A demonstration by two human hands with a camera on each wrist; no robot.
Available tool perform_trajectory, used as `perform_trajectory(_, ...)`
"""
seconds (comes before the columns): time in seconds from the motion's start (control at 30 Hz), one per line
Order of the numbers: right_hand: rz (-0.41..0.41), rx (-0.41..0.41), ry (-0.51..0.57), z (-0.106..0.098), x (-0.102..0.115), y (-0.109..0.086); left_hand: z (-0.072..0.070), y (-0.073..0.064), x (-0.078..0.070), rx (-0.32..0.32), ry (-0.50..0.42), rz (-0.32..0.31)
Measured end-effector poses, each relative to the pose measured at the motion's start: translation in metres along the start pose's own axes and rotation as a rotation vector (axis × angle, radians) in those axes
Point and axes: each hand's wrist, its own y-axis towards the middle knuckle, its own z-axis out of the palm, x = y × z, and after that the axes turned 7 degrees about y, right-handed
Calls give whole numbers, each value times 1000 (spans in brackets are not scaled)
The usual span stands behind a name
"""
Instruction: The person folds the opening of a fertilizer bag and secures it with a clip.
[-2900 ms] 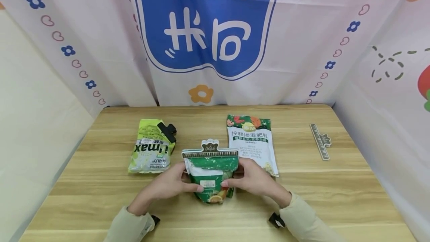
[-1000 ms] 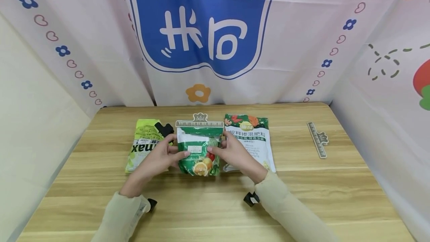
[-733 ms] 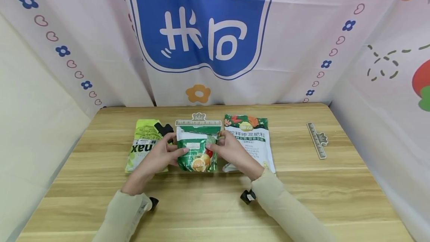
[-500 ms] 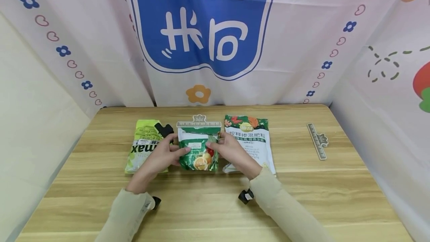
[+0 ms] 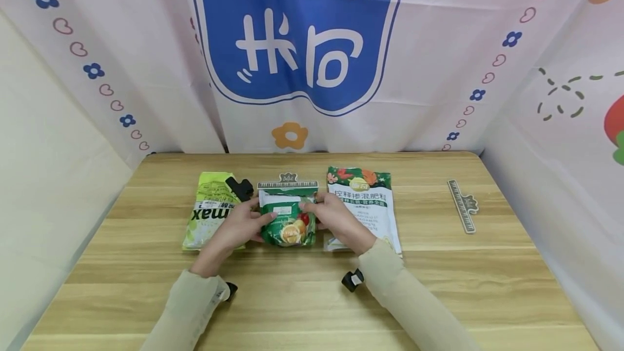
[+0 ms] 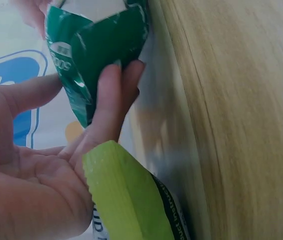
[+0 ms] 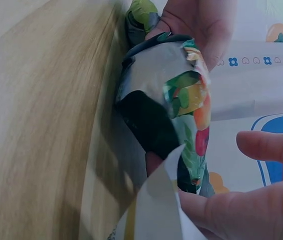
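A green pouch [image 5: 287, 218] with fruit pictures sits between both hands at the back middle of the table, a piano-key-patterned sealing clip [image 5: 287, 184] across its top. The left hand [image 5: 246, 221] pinches its left side, thumb on the front and fingers behind, as the left wrist view shows. On the other side, the right hand [image 5: 336, 218] has fingers curled behind the pouch; in the right wrist view its thumb [image 7: 264, 145] stands off the surface. A yellow-green bag [image 5: 209, 215] with a black clip [image 5: 240, 187] lies left. A white-and-green fertilizer bag [image 5: 363, 207] lies right.
Another piano-key clip [image 5: 462, 206] lies on the right part of the wooden table [image 5: 292, 307]. A printed cloth backdrop [image 5: 429, 69] hangs behind the table. Both neighbouring bags lie close against the hands.
The green pouch has moved away from the person, back between the two bags, and both hands went with it. Lately its top has tipped lower and it lies flatter.
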Motion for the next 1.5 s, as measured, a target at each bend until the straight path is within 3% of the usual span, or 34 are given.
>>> perform_trajectory(0.9, -11, 21, -13, 0, -2, 9, 3, 8, 0, 25, 84, 12)
perform_trajectory(1.27, 16, 25, 0, 1, 4, 5, 3, 7, -3, 9, 181, -2)
perform_trajectory(1.5, 21, 50, 32, 0, 5, 3, 0, -3, -11, -22, 322, 32)
